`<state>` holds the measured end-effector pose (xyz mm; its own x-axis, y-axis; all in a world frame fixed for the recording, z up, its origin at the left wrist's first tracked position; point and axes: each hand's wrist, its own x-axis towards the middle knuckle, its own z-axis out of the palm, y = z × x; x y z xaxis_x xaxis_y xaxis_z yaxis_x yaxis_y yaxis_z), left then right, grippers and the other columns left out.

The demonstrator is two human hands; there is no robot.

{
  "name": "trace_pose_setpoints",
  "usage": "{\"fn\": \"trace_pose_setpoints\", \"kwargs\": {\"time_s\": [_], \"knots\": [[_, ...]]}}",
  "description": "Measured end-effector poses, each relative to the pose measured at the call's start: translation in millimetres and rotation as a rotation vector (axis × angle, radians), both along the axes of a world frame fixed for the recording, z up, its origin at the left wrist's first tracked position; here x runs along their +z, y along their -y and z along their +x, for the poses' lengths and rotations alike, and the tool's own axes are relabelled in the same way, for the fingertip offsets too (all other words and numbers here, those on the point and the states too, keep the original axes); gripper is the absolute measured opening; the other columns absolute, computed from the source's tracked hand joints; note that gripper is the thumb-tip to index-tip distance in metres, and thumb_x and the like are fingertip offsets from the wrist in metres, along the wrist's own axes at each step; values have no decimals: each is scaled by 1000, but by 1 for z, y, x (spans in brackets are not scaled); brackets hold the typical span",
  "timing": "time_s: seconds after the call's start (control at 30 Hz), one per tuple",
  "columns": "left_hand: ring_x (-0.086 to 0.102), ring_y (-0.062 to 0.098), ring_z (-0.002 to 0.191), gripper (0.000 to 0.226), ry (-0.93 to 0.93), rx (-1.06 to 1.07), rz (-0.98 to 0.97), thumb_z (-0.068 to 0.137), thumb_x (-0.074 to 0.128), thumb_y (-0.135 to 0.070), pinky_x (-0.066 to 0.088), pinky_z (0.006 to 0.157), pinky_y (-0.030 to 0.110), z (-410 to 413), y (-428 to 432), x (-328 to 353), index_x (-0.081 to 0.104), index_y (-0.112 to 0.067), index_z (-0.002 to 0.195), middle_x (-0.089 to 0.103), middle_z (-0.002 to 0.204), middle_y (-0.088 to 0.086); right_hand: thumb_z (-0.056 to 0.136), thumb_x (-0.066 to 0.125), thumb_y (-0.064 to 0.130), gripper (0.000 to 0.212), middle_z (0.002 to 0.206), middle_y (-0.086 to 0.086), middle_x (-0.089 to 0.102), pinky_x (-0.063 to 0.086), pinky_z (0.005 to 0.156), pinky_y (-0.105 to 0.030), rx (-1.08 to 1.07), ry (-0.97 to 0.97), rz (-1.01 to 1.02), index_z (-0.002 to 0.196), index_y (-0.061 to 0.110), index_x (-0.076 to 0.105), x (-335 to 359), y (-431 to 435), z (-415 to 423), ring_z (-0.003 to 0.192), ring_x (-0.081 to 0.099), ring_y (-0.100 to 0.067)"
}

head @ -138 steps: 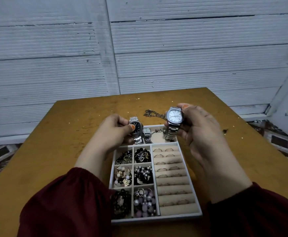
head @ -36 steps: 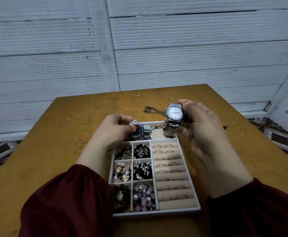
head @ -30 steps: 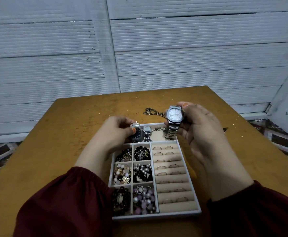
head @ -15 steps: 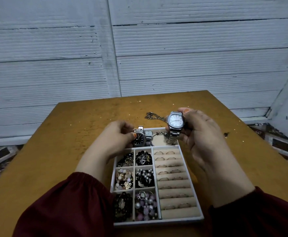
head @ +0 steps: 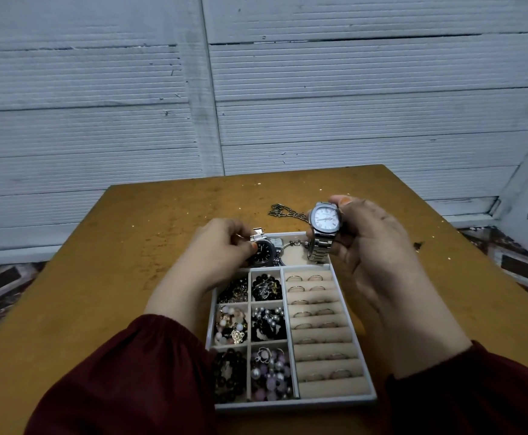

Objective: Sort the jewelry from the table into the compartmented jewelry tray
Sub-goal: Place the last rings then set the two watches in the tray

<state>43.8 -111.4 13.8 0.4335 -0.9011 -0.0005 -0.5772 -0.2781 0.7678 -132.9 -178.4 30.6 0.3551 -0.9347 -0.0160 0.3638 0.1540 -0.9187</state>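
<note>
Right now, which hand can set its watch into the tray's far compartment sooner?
Likely left: the left hand holds the dark-dial watch low at that compartment; the right hand holds the white-dial watch higher.

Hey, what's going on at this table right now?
A person is sorting jewelry into a compartmented tray. Their left hand holds a dark-faced watch low at the tray's far compartment, while the right hand holds a white-faced watch up above that end. Beads and rings sit in the nearer sections; a chain lies on the table beyond the tray.
</note>
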Motion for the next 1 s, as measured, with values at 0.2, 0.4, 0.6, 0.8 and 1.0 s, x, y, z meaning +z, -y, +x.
{"fn": "trace_pose_setpoints", "kwargs": {"time_s": [0.2,0.4,0.6,0.8,1.0], "knots": [[62,15,78,18,122,-37,52,90,60,-14,49,75,24,3,0,3,68,-18,106,65,83,-2,97,46,10,14,93,-20,68,54,59,-28,-14,-12,0,95,8,59,0,0,1,59,67,-21],[59,5,60,14,-32,-68,12,93,55,-9,43,48,9,0,0,3,59,-15,105,62,76,-1,97,45,10,13,100,-25,67,55,58,-27,-9,-22,2,97,7,58,0,-1,1,63,67,-23],[63,15,71,13,73,-55,17,92,57,-12,53,70,27,4,0,3,65,-20,98,64,78,-1,97,46,11,13,105,-28,66,54,69,-37,-17,-31,-9,97,7,59,1,0,-1,63,67,-25],[66,27,91,15,41,-60,47,92,57,-12,54,86,45,4,0,3,66,-22,98,67,90,6,97,45,10,13,108,-30,64,52,67,-36,-15,-36,-9,97,8,58,1,0,-1,64,67,-26],[62,24,82,19,-16,-56,15,93,56,-18,54,87,43,5,1,1,65,-18,109,60,80,-1,96,46,11,13,103,-27,67,51,70,-37,-4,-39,-20,97,8,58,1,0,-2,63,68,-24]]}}
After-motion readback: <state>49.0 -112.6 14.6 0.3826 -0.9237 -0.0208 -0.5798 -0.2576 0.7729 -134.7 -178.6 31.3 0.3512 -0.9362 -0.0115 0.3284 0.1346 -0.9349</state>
